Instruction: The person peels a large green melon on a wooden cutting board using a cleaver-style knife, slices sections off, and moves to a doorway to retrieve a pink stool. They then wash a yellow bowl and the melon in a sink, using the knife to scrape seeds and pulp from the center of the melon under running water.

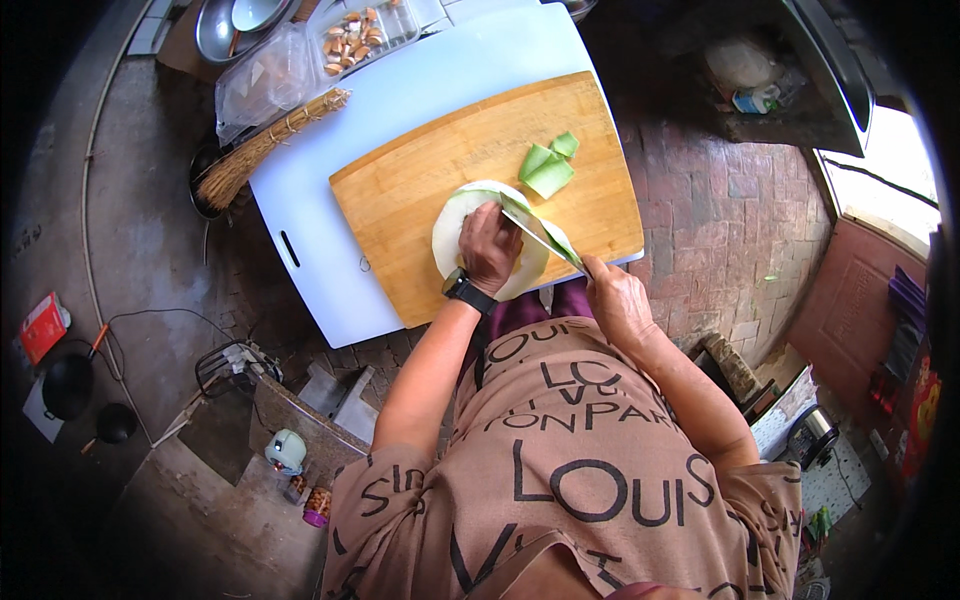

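Note:
On a wooden cutting board (420, 180) lies a large round slab of pale melon or gourd (452, 217), partly rimmed with green rind. My left hand (491, 247), with a black watch at the wrist, holds the slab down from above. My right hand (619, 296) grips the handle of a broad-bladed kitchen knife (536, 230); its blade meets the slab's right edge. A strip of green rind (559, 238) shows beside the blade. Several pieces of cut green rind (547, 176) lie farther back on the board.
Beneath the board is a white plastic cutting board (292, 191). A straw brush (262, 154) lies across its left edge. Behind stand a clear plastic tray of garlic cloves (349, 45) and a metal bowl (214, 37). A dark stove-like unit (810, 112) is at the upper right.

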{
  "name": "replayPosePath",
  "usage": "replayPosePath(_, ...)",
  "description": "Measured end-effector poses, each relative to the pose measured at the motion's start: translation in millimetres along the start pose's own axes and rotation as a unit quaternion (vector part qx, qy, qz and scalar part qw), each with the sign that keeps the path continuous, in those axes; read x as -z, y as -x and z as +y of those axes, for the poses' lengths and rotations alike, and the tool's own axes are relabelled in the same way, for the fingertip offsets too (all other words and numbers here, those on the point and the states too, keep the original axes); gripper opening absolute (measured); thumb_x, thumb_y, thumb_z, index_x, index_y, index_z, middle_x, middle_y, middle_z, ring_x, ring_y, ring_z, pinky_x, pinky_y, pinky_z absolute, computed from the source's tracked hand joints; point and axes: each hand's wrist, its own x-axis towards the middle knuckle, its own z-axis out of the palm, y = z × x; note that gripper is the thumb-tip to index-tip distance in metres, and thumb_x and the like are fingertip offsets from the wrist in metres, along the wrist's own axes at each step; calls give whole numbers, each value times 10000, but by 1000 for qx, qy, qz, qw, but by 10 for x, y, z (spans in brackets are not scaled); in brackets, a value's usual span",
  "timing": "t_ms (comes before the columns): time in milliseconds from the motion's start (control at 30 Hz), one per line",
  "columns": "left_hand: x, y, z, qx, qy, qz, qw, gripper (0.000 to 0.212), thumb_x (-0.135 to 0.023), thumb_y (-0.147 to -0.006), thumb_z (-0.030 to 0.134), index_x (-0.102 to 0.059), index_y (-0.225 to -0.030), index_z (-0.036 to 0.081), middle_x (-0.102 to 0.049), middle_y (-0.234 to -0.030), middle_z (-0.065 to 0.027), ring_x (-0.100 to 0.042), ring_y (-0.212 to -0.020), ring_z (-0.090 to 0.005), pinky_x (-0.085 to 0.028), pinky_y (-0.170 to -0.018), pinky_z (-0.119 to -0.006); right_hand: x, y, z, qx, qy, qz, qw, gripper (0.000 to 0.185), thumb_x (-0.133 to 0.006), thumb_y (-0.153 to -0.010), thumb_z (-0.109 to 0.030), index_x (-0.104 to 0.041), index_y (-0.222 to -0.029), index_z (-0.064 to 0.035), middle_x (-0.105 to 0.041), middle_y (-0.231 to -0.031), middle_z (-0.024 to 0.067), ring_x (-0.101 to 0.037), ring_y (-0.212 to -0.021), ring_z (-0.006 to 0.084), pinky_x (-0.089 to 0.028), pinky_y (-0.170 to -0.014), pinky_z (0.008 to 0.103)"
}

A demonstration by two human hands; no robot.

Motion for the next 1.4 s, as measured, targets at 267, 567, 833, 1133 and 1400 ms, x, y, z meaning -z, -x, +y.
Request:
replayPosePath(267,8,33,-31,-84,-63,-34,994,234,-655,-729,90,-629,-961,110,-621,-934,-69,-587,-894,-291,-485,-693,-408,113,-136,-55,-15,59,-61,996,119,-491,-809,-24,-518,-924,-31,-618,-708,209,-635,-692,370,-499,-622,454)
replayPosePath(567,-15,20,-63,-125,-91,-3,988,218,-685,-711,94,-646,-924,75,-626,-853,-93,-592,-730,-304,-483,-601,-387,109,-221,-81,-35,46,-81,995,138,-487,-805,-22,-518,-938,-42,-620,-698,214,-631,-687,382,-494,-617,465)
replayPosePath(833,-37,63,-57,-97,-99,-31,990,146,-694,-708,74,-680,-852,60,-646,-962,-58,-614,-913,-273,-523,-740,-378,4,-550,-187,-17,36,-83,996,103,-504,-799,-29,-533,-898,-29,-648,-754,200,-656,-740,349,-514,-650,447)
replayPosePath(1133,-34,-12,33,-96,-135,-27,986,139,-675,-638,9,-644,-767,50,-629,-841,-78,-604,-829,-279,-510,-711,-366,-78,-793,-148,10,10,-79,997,118,-510,-797,-34,-556,-904,-13,-652,-776,209,-660,-742,357,-527,-638,439)
replayPosePath(1400,70,160,82,-98,-150,-51,983,153,-668,-637,-9,-613,-757,68,-594,-820,-58,-580,-780,-258,-500,-669,-364,-215,-732,-233,11,-2,-114,993,177,-518,-772,-21,-531,-947,1,-642,-754,229,-647,-749,381,-517,-655,461)
